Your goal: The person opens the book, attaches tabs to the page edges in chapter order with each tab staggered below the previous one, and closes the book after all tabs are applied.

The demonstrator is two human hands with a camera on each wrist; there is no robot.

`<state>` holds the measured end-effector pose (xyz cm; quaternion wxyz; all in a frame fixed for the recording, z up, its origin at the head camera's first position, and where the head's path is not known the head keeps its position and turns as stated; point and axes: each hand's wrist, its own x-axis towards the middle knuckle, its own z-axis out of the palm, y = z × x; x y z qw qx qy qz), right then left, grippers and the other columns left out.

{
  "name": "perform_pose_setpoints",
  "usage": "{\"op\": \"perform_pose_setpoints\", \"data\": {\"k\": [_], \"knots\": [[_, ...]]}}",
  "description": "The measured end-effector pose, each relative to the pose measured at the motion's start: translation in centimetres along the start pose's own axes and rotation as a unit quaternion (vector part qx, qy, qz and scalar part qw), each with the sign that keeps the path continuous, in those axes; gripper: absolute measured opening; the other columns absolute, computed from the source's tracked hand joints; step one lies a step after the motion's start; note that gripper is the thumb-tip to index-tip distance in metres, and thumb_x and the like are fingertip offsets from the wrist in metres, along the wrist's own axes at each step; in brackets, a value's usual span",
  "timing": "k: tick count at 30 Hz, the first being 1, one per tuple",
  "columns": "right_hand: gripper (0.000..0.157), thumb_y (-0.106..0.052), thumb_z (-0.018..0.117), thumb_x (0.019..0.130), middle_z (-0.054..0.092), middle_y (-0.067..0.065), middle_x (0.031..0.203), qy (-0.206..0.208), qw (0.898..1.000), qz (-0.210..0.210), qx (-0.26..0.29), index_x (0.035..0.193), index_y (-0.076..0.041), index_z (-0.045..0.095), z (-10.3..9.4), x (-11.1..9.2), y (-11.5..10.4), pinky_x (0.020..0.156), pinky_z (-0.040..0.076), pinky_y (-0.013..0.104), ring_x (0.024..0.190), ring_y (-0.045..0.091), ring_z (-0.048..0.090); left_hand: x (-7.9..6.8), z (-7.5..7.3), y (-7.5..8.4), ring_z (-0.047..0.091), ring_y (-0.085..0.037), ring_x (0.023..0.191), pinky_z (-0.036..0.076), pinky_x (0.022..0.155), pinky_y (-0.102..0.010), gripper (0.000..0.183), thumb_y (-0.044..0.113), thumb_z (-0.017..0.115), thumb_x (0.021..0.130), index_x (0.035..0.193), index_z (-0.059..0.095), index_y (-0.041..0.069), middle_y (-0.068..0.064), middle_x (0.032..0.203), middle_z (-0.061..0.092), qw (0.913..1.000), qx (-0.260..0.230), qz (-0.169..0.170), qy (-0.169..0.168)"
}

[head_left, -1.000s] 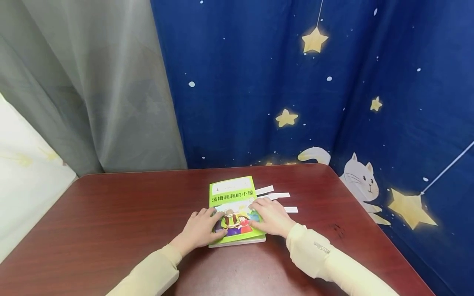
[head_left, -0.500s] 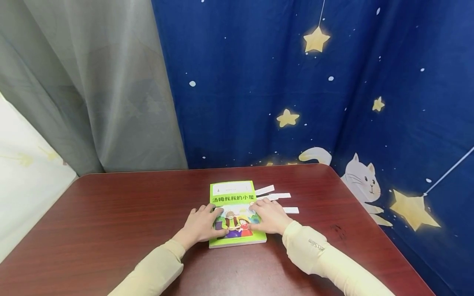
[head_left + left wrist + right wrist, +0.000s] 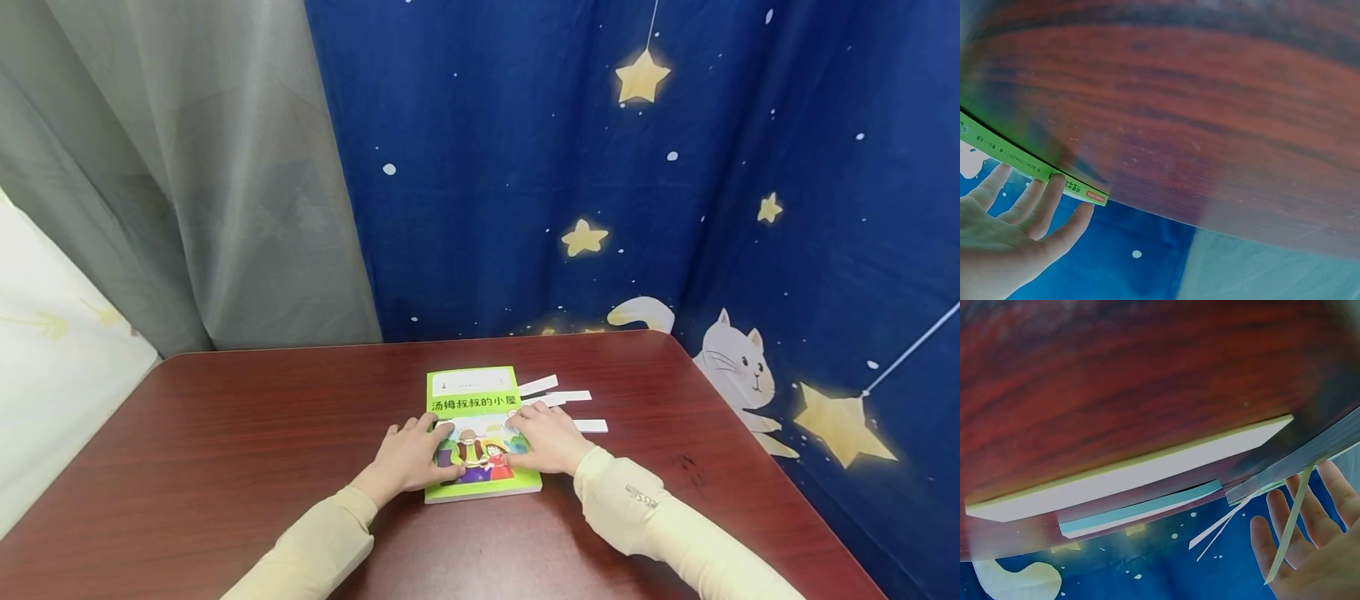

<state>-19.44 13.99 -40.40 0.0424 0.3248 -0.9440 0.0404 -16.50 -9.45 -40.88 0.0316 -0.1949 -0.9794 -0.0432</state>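
Observation:
A green-covered book (image 3: 480,446) with Chinese lettering and a picture of two figures lies closed on the table. On its left side my left hand (image 3: 405,458) rests with the thumb on the cover; in the left wrist view its spread fingers touch near the green spine (image 3: 1035,165). My right hand (image 3: 551,437) rests on the opposite side, thumb on the cover, fingers (image 3: 1319,519) fairly straight in the right wrist view. Thin paper strips (image 3: 1294,512) stick out of the page edges (image 3: 1297,465) near those fingers. Part of the cover is hidden beneath both hands.
Right of the book lie a white yellow-edged strip-shaped block (image 3: 1135,472) and a slimmer blue-edged one (image 3: 1141,509). The dark red wooden table (image 3: 262,433) ends at a grey curtain (image 3: 247,208) and a blue starry curtain (image 3: 510,167).
The book's slightly raised cover has come down flat, and its far edge sits lower in view. Both hands have stayed on the book's sides with only small shifts.

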Motion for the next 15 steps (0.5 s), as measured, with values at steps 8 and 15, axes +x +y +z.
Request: {"op": "perform_pose_setpoints", "data": {"k": [8,15], "knots": [[0.056,-0.055,0.058,0.072,0.054,0.004,0.109,-0.001,1.0,0.002,0.005,0.111,-0.014,0.059,0.17,-0.06,0.0,0.084,0.036,0.042,0.099,0.023,0.045,0.04,0.17,0.01,0.046,-0.028,0.097,0.036,0.077,-0.051,0.072,0.066,0.053,0.068,0.121,0.053,0.017,-0.01,0.116,0.047,0.9999,0.01,0.005,0.005],[0.054,-0.051,0.058,0.075,0.054,0.004,0.112,0.019,1.0,0.006,0.022,0.113,-0.013,0.058,-0.26,-0.24,0.44,0.081,0.038,0.041,0.101,0.021,0.046,-0.24,-0.33,0.07,0.046,-0.026,0.099,0.036,0.077,-0.048,0.072,0.065,0.053,0.069,0.121,0.053,0.016,-0.009,0.116,0.048,0.9998,0.004,0.005,0.017]]}}
